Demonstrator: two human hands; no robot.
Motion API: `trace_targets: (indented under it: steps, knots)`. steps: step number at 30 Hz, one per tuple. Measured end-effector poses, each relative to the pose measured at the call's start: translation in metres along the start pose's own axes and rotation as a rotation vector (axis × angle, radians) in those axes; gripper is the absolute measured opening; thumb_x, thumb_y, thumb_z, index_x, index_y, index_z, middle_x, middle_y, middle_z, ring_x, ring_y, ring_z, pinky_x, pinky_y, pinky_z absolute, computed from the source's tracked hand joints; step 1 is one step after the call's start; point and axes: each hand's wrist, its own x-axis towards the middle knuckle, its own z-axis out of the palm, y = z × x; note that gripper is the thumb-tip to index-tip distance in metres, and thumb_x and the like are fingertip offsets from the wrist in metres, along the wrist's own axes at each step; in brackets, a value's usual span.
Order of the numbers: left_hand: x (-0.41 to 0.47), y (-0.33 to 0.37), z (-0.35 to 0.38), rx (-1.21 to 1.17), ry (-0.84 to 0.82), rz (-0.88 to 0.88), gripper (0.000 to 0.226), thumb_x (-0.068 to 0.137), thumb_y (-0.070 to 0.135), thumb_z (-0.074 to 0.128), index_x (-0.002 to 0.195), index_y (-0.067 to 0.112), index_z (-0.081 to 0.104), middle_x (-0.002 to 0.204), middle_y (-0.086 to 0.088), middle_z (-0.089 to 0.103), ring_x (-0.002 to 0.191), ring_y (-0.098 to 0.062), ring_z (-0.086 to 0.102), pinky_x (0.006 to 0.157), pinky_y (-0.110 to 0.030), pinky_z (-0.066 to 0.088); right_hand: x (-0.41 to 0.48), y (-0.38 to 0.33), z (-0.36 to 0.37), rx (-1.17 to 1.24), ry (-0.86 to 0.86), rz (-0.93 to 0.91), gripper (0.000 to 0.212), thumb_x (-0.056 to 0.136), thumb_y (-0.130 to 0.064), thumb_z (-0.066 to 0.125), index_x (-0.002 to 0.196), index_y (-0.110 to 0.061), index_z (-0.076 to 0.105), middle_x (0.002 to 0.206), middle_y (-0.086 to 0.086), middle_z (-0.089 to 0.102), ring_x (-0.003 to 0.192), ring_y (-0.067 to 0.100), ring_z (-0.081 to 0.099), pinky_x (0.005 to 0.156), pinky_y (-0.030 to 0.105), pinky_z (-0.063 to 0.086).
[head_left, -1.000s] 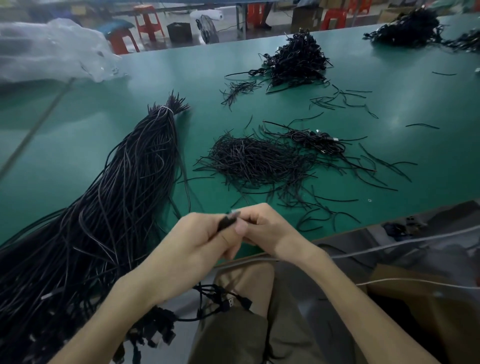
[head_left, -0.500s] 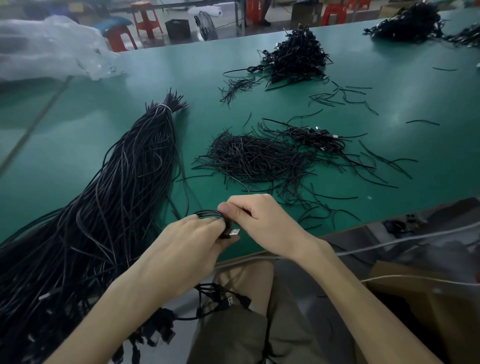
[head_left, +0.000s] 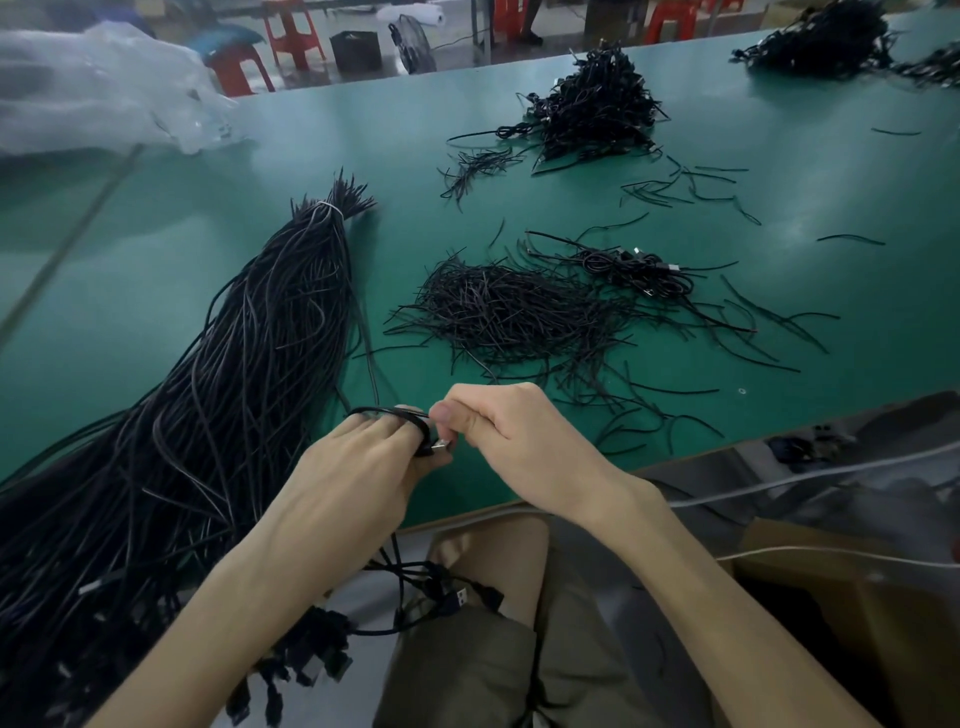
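Looping a black cable (head_left: 395, 415) round its fingers, the left hand (head_left: 358, 467) grips it. The right hand (head_left: 519, 441) pinches its plug at lower centre.

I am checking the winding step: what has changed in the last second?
The cable now runs in a loop over the fingers of the left hand; a second ago only its plug showed between both hands. The right hand still pinches it there. The big bundle and loose piles on the table stayed put.

blk cable (head_left: 395, 413), green table (head_left: 779, 218); red stools (head_left: 291, 36), khaki shorts (head_left: 467, 675)
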Motion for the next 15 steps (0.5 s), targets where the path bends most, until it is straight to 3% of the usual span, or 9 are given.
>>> trace_targets:
  steps: [2,4,7,9,11,13,15]
  knots:
    - [-0.001,-0.003,0.001,-0.009,0.007,0.004,0.021,0.086,0.022,0.08,0.101,0.01,0.075,0.098,-0.005,0.078,0.087,-0.028,0.074,0.072,-0.03,0.055,0.0,-0.002,0.0,-0.004,0.003,-0.019,0.037,0.107,-0.039,0.048,0.077,-0.024,0.061,0.06,-0.007,0.048,0.054,0.019,0.042,0.055,0.035,0.035]
    - [-0.002,-0.006,0.002,-0.043,0.011,0.029,0.035,0.088,0.018,0.078,0.121,0.008,0.072,0.13,-0.006,0.071,0.11,-0.019,0.066,0.087,-0.023,0.047,0.0,-0.004,0.0,0.002,0.016,-0.038,0.034,0.108,-0.036,0.048,0.076,-0.034,0.059,0.06,-0.012,0.051,0.053,0.01,0.042,0.054,0.026,0.033]
    - [-0.002,-0.014,0.003,-0.179,-0.004,0.007,0.064,0.098,0.013,0.066,0.157,0.019,0.04,0.162,0.012,0.035,0.135,-0.007,0.047,0.106,-0.021,0.039,-0.001,-0.002,0.001,0.022,0.015,-0.043,0.04,0.108,-0.038,0.046,0.083,-0.014,0.065,0.064,0.005,0.053,0.055,0.015,0.04,0.055,0.031,0.034]
    - [-0.002,-0.017,0.006,-0.33,-0.021,-0.071,0.068,0.103,0.011,0.057,0.161,0.032,0.028,0.164,0.027,0.022,0.141,0.0,0.042,0.115,-0.027,0.04,-0.001,-0.002,0.002,0.093,0.028,-0.044,0.04,0.108,-0.04,0.045,0.086,-0.012,0.065,0.068,0.015,0.052,0.056,0.013,0.039,0.056,0.029,0.034]
    - [-0.001,-0.015,0.006,-0.61,-0.024,-0.143,0.054,0.105,0.019,0.054,0.156,0.031,0.04,0.161,0.033,0.025,0.142,0.01,0.035,0.118,-0.026,0.036,0.0,-0.002,0.006,0.202,0.06,-0.038,0.037,0.108,-0.041,0.044,0.084,-0.02,0.064,0.068,0.012,0.048,0.059,0.015,0.04,0.057,0.034,0.036]
    - [0.002,-0.011,0.003,-0.929,0.023,-0.234,0.046,0.103,0.033,0.05,0.148,0.025,0.052,0.157,0.025,0.041,0.142,0.006,0.039,0.119,-0.024,0.035,0.001,0.0,0.014,0.268,0.078,-0.037,0.037,0.108,-0.043,0.043,0.08,-0.026,0.059,0.066,-0.004,0.045,0.059,0.013,0.041,0.057,0.037,0.035]
    - [0.007,-0.009,-0.001,-1.159,0.132,-0.32,0.051,0.103,0.041,0.048,0.15,0.022,0.05,0.148,0.015,0.056,0.14,-0.002,0.048,0.119,-0.031,0.037,0.002,0.003,0.027,0.293,0.064,-0.025,0.037,0.109,-0.043,0.042,0.077,-0.028,0.054,0.063,-0.01,0.044,0.057,0.01,0.04,0.057,0.032,0.034]
